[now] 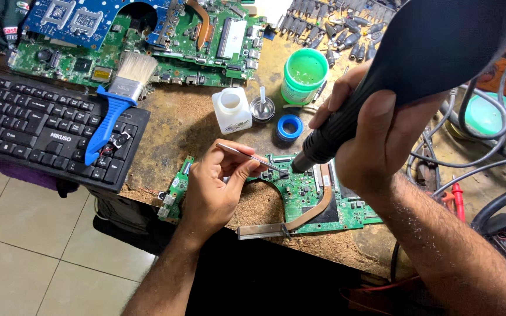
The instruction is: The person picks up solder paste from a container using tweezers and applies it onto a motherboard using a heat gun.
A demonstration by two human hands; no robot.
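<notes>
A green circuit board [308, 199] with a copper heat pipe lies on the worn wooden bench [177, 126] near its front edge. My left hand [215, 187] pinches thin metal tweezers [250, 157], and their tip touches the board's upper edge. My right hand [370, 126] grips a large black hot-air gun [411, 64]. Its nozzle points down at the same spot, right beside the tweezer tip.
Behind the board stand a white bottle [231, 109], a small metal tin [262, 108], a blue tape roll [290, 126] and a green tub [304, 75]. A black keyboard [36, 126] carries a blue-handled brush [115, 99]. More boards [147, 41] lie at the back. Cables [475, 158] crowd the right.
</notes>
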